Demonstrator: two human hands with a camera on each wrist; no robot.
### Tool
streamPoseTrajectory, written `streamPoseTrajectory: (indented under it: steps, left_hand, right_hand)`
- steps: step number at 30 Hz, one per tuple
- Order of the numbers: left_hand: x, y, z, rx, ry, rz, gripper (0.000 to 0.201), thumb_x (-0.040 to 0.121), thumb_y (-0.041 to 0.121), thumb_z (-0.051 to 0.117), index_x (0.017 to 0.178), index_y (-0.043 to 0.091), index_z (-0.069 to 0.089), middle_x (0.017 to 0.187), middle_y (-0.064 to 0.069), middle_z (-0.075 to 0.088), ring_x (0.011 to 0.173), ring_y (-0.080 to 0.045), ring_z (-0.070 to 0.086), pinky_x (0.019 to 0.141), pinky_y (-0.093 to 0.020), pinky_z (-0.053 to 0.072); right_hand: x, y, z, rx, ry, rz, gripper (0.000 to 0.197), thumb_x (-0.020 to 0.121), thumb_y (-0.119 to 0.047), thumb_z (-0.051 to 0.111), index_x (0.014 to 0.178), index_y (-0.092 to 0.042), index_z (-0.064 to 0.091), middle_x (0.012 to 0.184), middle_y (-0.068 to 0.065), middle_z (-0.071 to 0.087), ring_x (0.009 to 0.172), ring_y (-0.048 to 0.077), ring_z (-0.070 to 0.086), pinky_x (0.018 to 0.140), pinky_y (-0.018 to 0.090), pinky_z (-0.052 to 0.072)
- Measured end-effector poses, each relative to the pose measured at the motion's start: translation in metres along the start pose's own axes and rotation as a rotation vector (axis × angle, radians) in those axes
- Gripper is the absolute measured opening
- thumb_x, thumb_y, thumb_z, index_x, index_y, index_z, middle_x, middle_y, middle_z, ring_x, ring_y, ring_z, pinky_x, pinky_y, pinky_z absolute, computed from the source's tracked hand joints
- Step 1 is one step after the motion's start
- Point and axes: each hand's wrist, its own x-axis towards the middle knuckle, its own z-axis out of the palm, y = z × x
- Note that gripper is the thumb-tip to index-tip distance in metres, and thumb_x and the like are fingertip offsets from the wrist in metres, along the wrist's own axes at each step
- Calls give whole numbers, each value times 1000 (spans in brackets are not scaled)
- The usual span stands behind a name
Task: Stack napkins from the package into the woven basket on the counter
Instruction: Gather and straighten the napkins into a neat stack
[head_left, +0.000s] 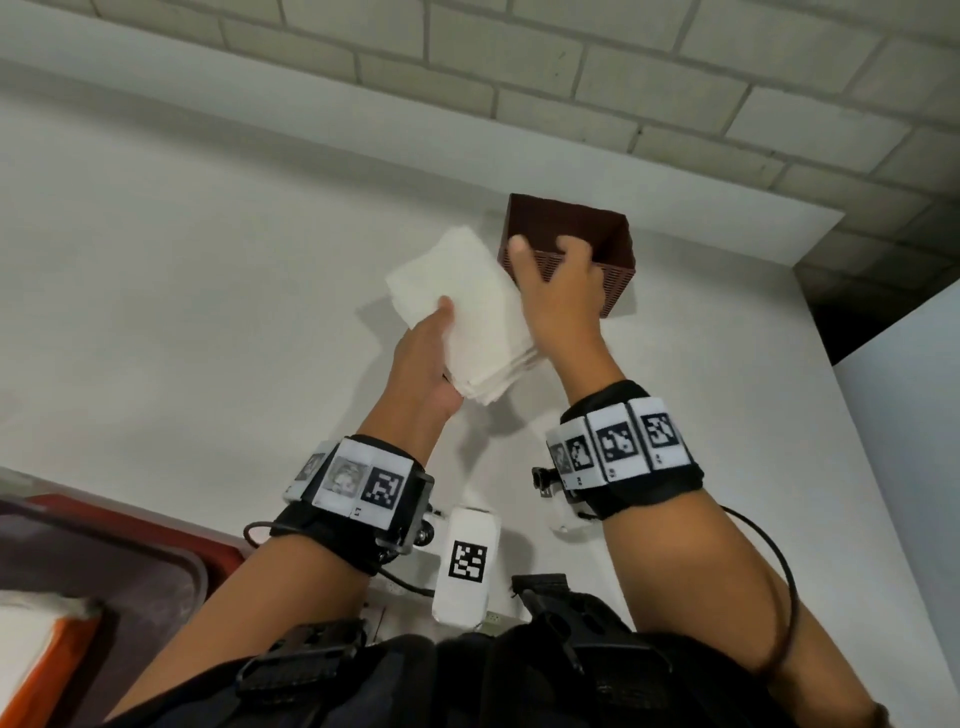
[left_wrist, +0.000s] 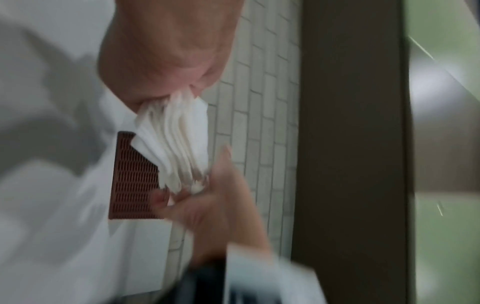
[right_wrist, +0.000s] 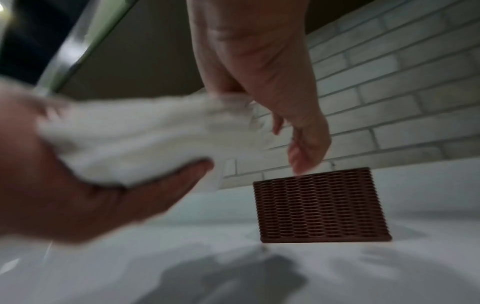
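Note:
A thick stack of white napkins hangs above the white counter, just left of the brown woven basket. My left hand grips the stack from its near left side, thumb on top. My right hand rests against the stack's right edge with fingers spread and relaxed over the basket's front rim. In the right wrist view the left hand clasps the napkins, and the right hand's fingers hang just above the basket. The left wrist view, blurred, shows the napkins fanned before the basket.
The basket stands near the counter's far right corner, by a pale brick wall. The counter's right edge drops to a dark gap. At the lower left lies a dark tray with an orange and white package.

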Motion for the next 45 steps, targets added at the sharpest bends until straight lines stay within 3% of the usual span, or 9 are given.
streamPoseTrajectory:
  steps: [3,6,11,16,19,25,34,39,45]
  left_hand:
    - [1,0,7,-184,-24,17,34,99,23,44,127,5,49,118,-12,61,111,-34,57,100,-55,43]
    - [-1,-11,17,-189,-71,37,37,99,17,40,133,4,47,124,-18,59,107,-34,58,95,-53,46]
    - [8,2,6,132,-153,118,43,83,6,57,125,5,52,114,-12,64,103,-29,62,73,-36,57]
    - [13,11,-6,788,-161,251,53,77,-4,66,127,10,53,119,-11,64,106,-26,62,90,-39,53]
    - [8,-9,-3,948,-233,384,43,79,-9,62,112,17,56,102,0,64,96,-16,60,82,-23,49]
    - [21,-22,-12,927,-251,375,51,73,-3,73,116,12,52,106,-3,61,96,-15,58,80,-25,50]
    - [37,-27,-17,851,-252,407,71,65,-10,78,123,14,44,106,8,56,95,-1,57,73,-14,54]
    - [42,-27,-11,1137,-295,515,30,70,-2,76,97,1,63,81,-1,66,66,4,61,61,-17,48]
    - [30,14,-5,915,-386,488,71,66,24,82,129,10,52,121,-2,65,110,-13,62,86,-18,52]
  right_hand:
    - [-7,3,-18,486,-372,498,83,78,-65,56,136,-8,41,132,12,54,120,32,53,93,48,49]
    - [-23,12,-12,758,-514,622,38,86,-23,66,118,-7,56,118,14,64,107,31,60,90,47,49]
    - [-19,39,-33,682,-338,562,41,80,10,65,118,-1,55,107,11,64,78,21,63,63,33,53]
    - [-16,64,-57,631,-329,451,52,77,18,61,123,-6,55,108,7,63,89,19,60,72,28,51]
    - [-15,75,-49,592,-287,417,53,74,19,62,120,-8,59,114,9,63,102,22,58,80,30,49]
    - [-16,99,-47,572,-316,368,54,73,18,63,110,-20,55,103,-1,64,95,15,58,76,30,49]
    - [-9,107,-40,512,-334,316,72,66,14,71,128,-15,49,127,10,61,116,25,57,86,41,51]
    - [-12,100,-41,474,-354,258,50,73,9,71,115,-15,61,110,4,67,99,16,62,74,26,48]
    - [-13,64,-71,437,-284,55,44,73,-12,79,113,-22,64,111,-1,70,105,18,65,95,36,52]
